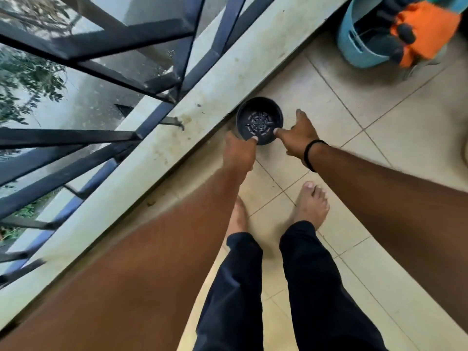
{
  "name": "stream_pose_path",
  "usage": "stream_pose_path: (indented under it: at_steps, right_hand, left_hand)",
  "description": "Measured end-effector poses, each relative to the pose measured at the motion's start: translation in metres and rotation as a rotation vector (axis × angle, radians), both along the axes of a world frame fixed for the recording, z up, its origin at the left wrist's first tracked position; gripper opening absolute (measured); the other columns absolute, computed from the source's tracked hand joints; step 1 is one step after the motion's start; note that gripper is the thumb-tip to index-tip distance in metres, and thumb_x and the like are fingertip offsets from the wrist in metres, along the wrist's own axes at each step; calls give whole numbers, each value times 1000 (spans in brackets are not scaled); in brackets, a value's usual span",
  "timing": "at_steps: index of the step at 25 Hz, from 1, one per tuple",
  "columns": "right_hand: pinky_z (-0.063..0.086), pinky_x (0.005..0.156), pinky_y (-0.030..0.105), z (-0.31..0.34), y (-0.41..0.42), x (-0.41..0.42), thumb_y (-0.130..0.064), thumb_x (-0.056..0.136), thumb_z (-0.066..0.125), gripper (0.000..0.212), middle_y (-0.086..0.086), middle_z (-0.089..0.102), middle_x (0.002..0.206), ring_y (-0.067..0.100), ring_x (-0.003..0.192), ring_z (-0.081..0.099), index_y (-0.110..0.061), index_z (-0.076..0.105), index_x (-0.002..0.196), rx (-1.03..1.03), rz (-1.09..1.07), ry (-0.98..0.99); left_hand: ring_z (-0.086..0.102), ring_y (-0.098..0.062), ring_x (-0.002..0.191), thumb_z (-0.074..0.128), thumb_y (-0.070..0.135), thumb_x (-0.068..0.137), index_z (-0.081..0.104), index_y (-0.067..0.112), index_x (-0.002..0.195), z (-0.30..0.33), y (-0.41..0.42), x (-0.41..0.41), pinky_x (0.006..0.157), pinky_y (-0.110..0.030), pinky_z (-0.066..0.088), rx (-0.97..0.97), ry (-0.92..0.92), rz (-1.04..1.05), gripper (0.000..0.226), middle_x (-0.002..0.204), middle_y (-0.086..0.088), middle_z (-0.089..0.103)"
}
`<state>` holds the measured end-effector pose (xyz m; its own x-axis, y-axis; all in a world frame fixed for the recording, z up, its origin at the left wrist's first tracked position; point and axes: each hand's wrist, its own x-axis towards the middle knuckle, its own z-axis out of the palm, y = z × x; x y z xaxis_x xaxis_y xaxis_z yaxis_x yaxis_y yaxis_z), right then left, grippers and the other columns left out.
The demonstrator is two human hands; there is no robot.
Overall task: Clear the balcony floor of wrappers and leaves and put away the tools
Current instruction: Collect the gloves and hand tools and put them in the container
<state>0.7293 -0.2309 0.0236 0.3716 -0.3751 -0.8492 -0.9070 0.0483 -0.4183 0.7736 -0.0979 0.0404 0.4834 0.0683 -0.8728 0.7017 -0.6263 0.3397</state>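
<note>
An empty black plastic plant pot with a slotted bottom stands on the tiled floor against the concrete kerb. My left hand grips its near-left rim, thumb inside the pot. My right hand reaches in from the right, a finger resting on the right rim and the other fingers spread. A black band circles my right wrist. No wrappers show. A small brown leaf scrap lies beside the kerb near my left arm.
A blue bucket holding orange-and-black gloves stands at the top right by the kerb. Dark metal railing runs along the left, above the kerb. My bare feet stand on beige tiles just behind the pot.
</note>
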Motion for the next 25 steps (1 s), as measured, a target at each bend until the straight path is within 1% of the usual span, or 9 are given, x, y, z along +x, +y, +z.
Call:
stream_pose_path:
  at_steps: [2,4,6,11,13,15,17,21,25]
  right_hand:
    - [48,105,53,48,2,-19,-25,91,66,81,13,44,151,32,131,51,-24,19,158,0,-78,-34]
    - [54,98,51,139,6,-41,-19,95,61,67,11,58,131,26,111,63,-23,28,153,66,-188,-80]
    - [59,86,42,259,10,-57,-16,98,58,53,8,61,116,24,97,68,-22,38,146,149,-257,-96]
    - [54,68,35,520,-2,-103,-15,97,61,20,7,71,94,23,75,69,-14,64,116,143,-221,-246]
    - [51,65,32,590,-13,-114,-20,97,62,15,7,72,89,22,71,68,-12,66,109,116,-109,-293]
    - [50,64,29,636,-30,-122,-25,98,62,17,11,73,93,21,69,67,-11,65,107,83,-98,-350]
    - [50,65,30,662,-43,-123,-25,99,60,16,12,73,95,22,70,67,-11,66,105,39,-136,-385]
    - [48,60,28,682,-41,-108,-19,99,58,12,13,69,89,17,60,64,-9,65,103,98,-113,-465]
    - [44,57,27,679,-4,-90,-18,100,56,11,11,68,85,19,62,60,-10,63,99,225,147,-467]
  left_hand:
    - [69,-32,96,57,45,98,40,21,142,49,7,-13,72,-44,63,-20,14,80,52,105,-3,60]
    - [69,-28,89,50,46,102,57,19,118,137,15,-18,77,-42,62,-104,46,219,33,98,-2,62]
    - [65,-25,86,50,33,103,64,15,95,243,29,-21,73,-35,56,-175,76,254,24,92,-2,68]
    - [69,-22,84,67,29,92,68,14,87,468,73,-58,65,-24,48,-140,-67,-74,15,89,-2,71]
    - [68,-20,89,73,41,85,67,19,96,526,93,-68,76,-28,54,-154,-186,-145,25,95,-1,70]
    - [69,-25,92,72,47,83,68,20,102,575,106,-70,79,-35,54,-174,-283,-109,34,101,-3,71]
    - [70,-27,92,67,41,90,70,18,100,607,113,-70,70,-31,47,-188,-328,-66,26,106,-10,73]
    - [66,-20,89,58,21,100,69,2,107,651,117,-85,55,-10,45,-239,-462,109,23,112,-12,71]
    - [69,-18,96,61,32,98,68,17,115,665,125,-131,71,-24,49,-251,-559,265,24,113,-2,70]
